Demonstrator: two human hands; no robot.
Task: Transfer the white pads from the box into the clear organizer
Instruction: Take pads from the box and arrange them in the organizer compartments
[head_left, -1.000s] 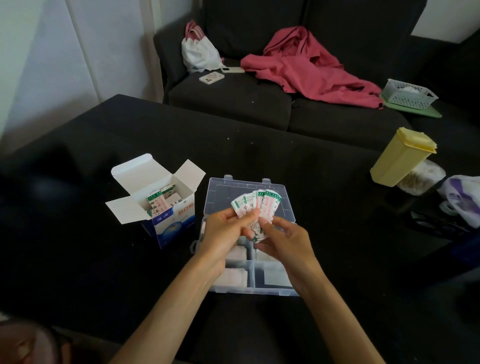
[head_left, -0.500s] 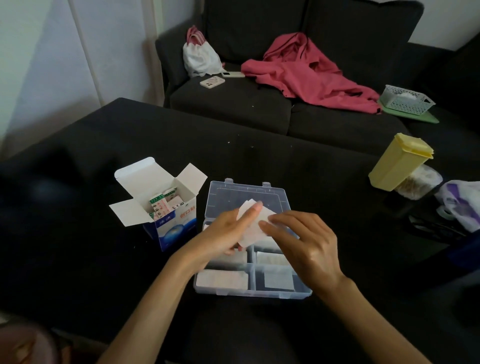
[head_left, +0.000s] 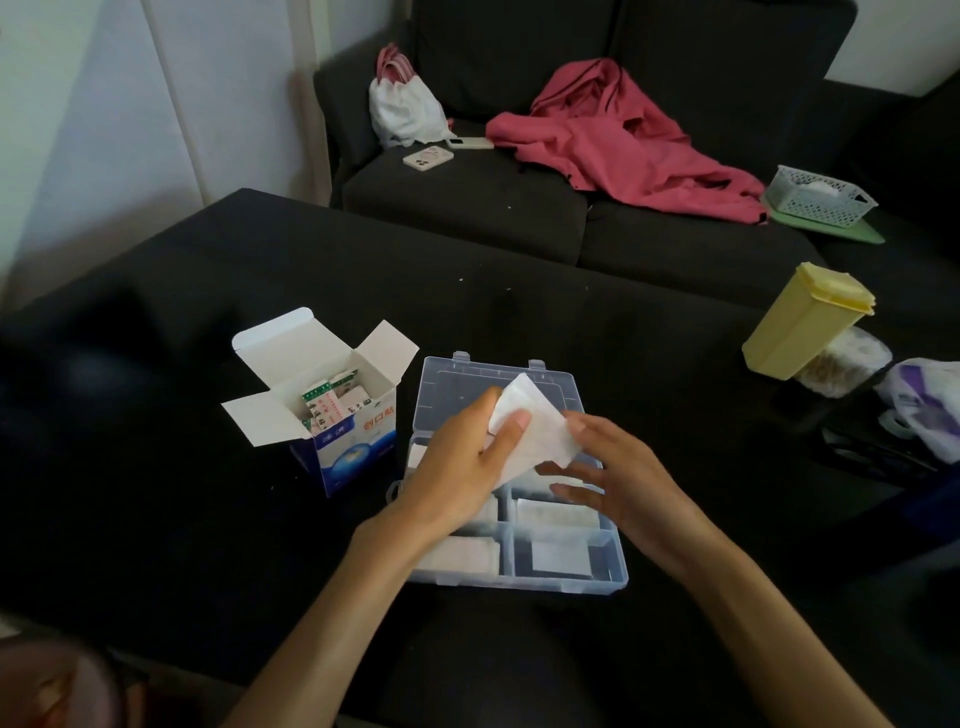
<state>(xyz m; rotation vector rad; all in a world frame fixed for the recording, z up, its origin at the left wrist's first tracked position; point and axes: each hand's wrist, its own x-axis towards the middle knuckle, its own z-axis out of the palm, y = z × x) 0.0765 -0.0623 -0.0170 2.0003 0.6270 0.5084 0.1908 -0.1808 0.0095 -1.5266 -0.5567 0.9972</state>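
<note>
Dark table (head_left: 519, 322): organizer (head_left: 571, 582) centre, box (head_left: 358, 431) just left. Pads (head_left: 535, 431) above organizer, long axis diagonal; left hand (head_left: 467, 467) pinching them, nearer; right hand (head_left: 618, 483) fingers spread, touching edge.

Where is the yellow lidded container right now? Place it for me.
In the head view the yellow container stands tilted at the right edge of the dark table, far right of the clear organizer, against a clear tub.

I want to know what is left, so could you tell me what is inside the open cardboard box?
The box holds several green-and-red printed packets standing on end. The box walls hide whatever lies beneath them.
</note>
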